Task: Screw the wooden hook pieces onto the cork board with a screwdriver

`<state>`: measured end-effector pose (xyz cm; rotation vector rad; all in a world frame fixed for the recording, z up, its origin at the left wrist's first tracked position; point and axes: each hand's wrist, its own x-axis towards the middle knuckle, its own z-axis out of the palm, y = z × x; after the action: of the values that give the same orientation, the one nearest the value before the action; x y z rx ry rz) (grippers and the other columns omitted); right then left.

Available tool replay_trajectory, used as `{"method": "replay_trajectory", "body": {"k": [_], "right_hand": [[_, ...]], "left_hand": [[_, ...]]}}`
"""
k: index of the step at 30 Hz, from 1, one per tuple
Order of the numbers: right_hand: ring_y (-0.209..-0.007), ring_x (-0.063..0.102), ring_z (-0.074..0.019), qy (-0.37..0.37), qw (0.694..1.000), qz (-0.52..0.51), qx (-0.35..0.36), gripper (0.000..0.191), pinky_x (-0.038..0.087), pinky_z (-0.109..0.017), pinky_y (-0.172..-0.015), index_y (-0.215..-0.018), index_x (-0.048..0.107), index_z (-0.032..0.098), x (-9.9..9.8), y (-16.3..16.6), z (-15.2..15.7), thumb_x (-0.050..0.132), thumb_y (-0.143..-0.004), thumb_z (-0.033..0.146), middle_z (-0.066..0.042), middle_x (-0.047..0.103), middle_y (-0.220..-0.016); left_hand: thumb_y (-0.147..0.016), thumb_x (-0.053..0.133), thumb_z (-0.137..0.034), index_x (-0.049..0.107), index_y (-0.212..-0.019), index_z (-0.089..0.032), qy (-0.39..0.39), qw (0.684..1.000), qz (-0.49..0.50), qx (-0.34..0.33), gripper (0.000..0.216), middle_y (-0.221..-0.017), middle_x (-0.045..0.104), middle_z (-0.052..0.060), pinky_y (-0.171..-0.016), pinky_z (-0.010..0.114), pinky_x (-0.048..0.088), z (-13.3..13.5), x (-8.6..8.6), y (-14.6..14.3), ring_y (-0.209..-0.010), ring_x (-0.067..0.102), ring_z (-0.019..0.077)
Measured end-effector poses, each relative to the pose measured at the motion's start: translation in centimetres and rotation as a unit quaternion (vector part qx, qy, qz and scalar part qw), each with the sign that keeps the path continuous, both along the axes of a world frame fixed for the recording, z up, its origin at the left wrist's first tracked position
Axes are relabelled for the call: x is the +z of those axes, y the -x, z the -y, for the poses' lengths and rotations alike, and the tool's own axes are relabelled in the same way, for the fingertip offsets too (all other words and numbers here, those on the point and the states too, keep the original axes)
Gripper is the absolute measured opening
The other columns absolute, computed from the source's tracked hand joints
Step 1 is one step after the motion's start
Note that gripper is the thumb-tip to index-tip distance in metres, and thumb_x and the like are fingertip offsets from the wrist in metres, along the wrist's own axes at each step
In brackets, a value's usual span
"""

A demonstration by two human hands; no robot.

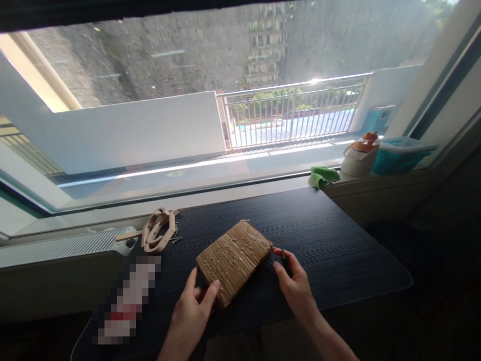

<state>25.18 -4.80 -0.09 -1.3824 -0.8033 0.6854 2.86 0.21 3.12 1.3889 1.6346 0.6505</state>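
Note:
A flat piece of brown corrugated cardboard (233, 259), dotted with small holes, lies on the dark table (338, 250). My left hand (193, 313) rests at its near left corner, thumb on top and fingers at the edge, holding it. My right hand (296, 286) is just right of the cardboard, fingers pinched round a thin dark pointed tool (282, 249) that stands up near the cardboard's right edge.
Wooden cut-out pieces (158, 229) with a few small nails lie at the table's far left. A blurred-out flat object (128, 301) lies near the left front. On the window ledge sit a green cloth (323, 175), a white pot (358, 155) and a teal basin (398, 155).

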Motion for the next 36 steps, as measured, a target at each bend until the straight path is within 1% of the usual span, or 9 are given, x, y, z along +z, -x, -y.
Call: {"method": "replay_trajectory", "body": {"k": [3, 6, 8, 14, 21, 26, 29, 32, 36], "right_hand": [[-0.103, 0.056, -0.0235, 0.016, 0.999, 0.02, 0.031, 0.034, 0.04, -0.036, -0.094, -0.104, 0.059, 0.017, 0.0, 0.0, -0.1, 0.056, -0.077, 0.037, -0.008, 0.064, -0.105], [-0.106, 0.054, -0.0234, 0.024, 0.997, 0.05, 0.048, 0.034, 0.038, -0.037, -0.096, -0.107, 0.058, 0.017, -0.2, 0.0, -0.2, 0.054, -0.079, 0.036, -0.008, 0.063, -0.108], [-0.108, 0.053, -0.0231, 0.022, 0.996, 0.072, 0.047, 0.032, 0.036, -0.037, -0.099, -0.105, 0.058, 0.017, -0.3, 0.1, -0.2, 0.054, -0.079, 0.035, -0.008, 0.061, -0.111], [-0.112, 0.051, -0.0227, 0.028, 0.994, 0.093, 0.057, 0.032, 0.037, -0.036, -0.099, -0.105, 0.058, 0.018, -0.7, 0.3, -0.2, 0.056, -0.078, 0.035, -0.008, 0.058, -0.117], [-0.105, 0.055, -0.0229, 0.041, 0.991, 0.09, 0.085, 0.035, 0.039, -0.036, -0.097, -0.106, 0.059, 0.018, -0.2, 0.5, 0.1, 0.057, -0.077, 0.037, -0.008, 0.063, -0.11], [-0.1, 0.058, -0.0241, 0.058, 0.989, 0.091, 0.098, 0.035, 0.043, -0.037, -0.091, -0.103, 0.061, 0.019, -0.3, -0.4, -0.4, 0.059, -0.074, 0.04, -0.008, 0.064, -0.108], [-0.085, 0.061, -0.0221, 0.086, 0.982, 0.101, 0.134, 0.036, 0.047, -0.035, -0.08, -0.1, 0.062, 0.019, -0.1, -1.6, -1.4, 0.06, -0.073, 0.043, -0.005, 0.068, -0.094], [-0.085, 0.062, -0.0217, 0.086, 0.977, 0.121, 0.152, 0.035, 0.047, -0.033, -0.078, -0.097, 0.064, 0.02, 0.2, -2.5, -2.0, 0.061, -0.071, 0.043, -0.003, 0.068, -0.092], [-0.089, 0.062, -0.0224, 0.071, 0.975, 0.168, 0.124, 0.034, 0.047, -0.032, -0.081, -0.096, 0.066, 0.022, 0.0, -2.7, -2.0, 0.061, -0.071, 0.044, -0.003, 0.069, -0.095]], "left_hand": [[-0.069, 0.06, -0.053, 0.054, -0.118, -0.013, -0.049, 0.994, -0.101, -0.016, 0.063, -0.076, 0.066, 0.006, -0.068, 0.036, 0.051, -0.5, -0.1, 1.1, -0.067, 0.064, 0.0241], [-0.067, 0.062, -0.046, 0.058, -0.111, -0.018, -0.19, 0.976, -0.11, 0.007, 0.052, -0.112, 0.059, 0.011, -0.075, 0.034, 0.05, -1.5, 0.0, 0.9, -0.088, 0.063, 0.0255], [-0.069, 0.061, -0.042, 0.059, -0.11, -0.017, -0.227, 0.969, -0.1, -0.017, 0.048, -0.116, 0.057, 0.011, -0.08, 0.033, 0.048, -1.8, 0.1, 0.1, -0.097, 0.059, 0.0261], [-0.072, 0.057, -0.049, 0.058, -0.114, -0.016, -0.085, 0.988, -0.083, -0.102, 0.054, -0.062, 0.053, -0.003, -0.061, 0.029, 0.044, 0.7, -0.4, -1.7, -0.059, 0.055, 0.0175], [-0.069, 0.061, -0.051, 0.052, -0.123, -0.014, -0.05, 0.995, -0.027, -0.082, 0.066, -0.059, 0.05, -0.005, -0.059, 0.026, 0.041, 2.5, -1.3, -1.6, -0.058, 0.053, 0.0155], [-0.071, 0.058, -0.047, 0.048, -0.128, -0.011, -0.029, 0.991, -0.021, -0.13, 0.067, -0.057, 0.051, -0.005, -0.055, 0.024, 0.039, 2.0, -0.1, -1.3, -0.055, 0.052, 0.0148], [-0.072, 0.058, -0.045, 0.053, -0.123, -0.016, -0.06, 0.984, -0.055, -0.156, 0.059, -0.063, 0.061, -0.003, -0.06, 0.024, 0.042, -0.9, 2.1, 0.7, -0.059, 0.057, 0.0153], [-0.074, 0.054, -0.048, 0.061, -0.11, -0.022, -0.142, 0.964, -0.222, -0.034, 0.045, -0.071, 0.068, -0.001, -0.065, 0.023, 0.043, -6.5, 4.4, 4.8, -0.068, 0.063, 0.0174], [-0.077, 0.051, -0.04, 0.064, -0.103, -0.017, -0.133, 0.935, -0.318, 0.087, 0.037, -0.097, 0.069, 0.01, -0.071, 0.031, 0.043, -14.3, 6.4, 10.9, -0.092, 0.061, 0.0272]]}}
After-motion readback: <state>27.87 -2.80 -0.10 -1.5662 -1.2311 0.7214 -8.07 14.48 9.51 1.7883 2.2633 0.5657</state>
